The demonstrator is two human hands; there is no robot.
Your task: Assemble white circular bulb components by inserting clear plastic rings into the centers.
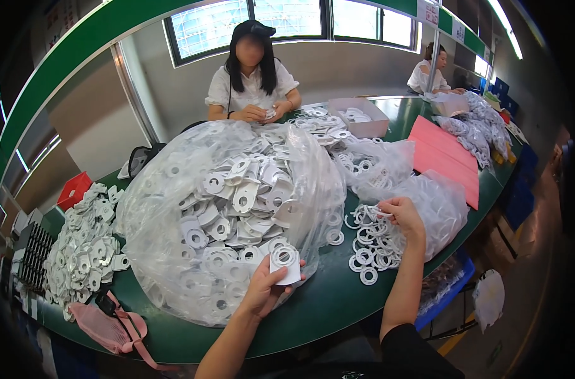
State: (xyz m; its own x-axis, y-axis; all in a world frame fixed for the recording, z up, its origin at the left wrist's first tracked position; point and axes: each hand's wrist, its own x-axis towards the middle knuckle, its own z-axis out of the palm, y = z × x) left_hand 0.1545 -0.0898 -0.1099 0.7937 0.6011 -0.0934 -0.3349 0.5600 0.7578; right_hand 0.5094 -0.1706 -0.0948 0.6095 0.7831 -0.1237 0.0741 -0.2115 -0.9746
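My left hand (266,289) is closed around a flat white plastic plate (286,270) with a rounded top and a ring-shaped hole. It holds the plate just in front of a big clear plastic bag (167,265) heaped with similar white plates (244,197). Off to the right, my right hand (403,213) pinches a white plastic ring (383,211) between thumb and fingers. Below that hand lies a loose pile of white rings (371,247), spilling by the mouth of a second clear bag (436,208).
Across the green table (325,309) a person (253,88) handles white parts. A pale box (369,126), a pink sheet (445,158) and more bags (477,126) stand at the right. Finished-looking white parts (85,246), a red bin (74,189) and a pink pouch (104,325) lie left.
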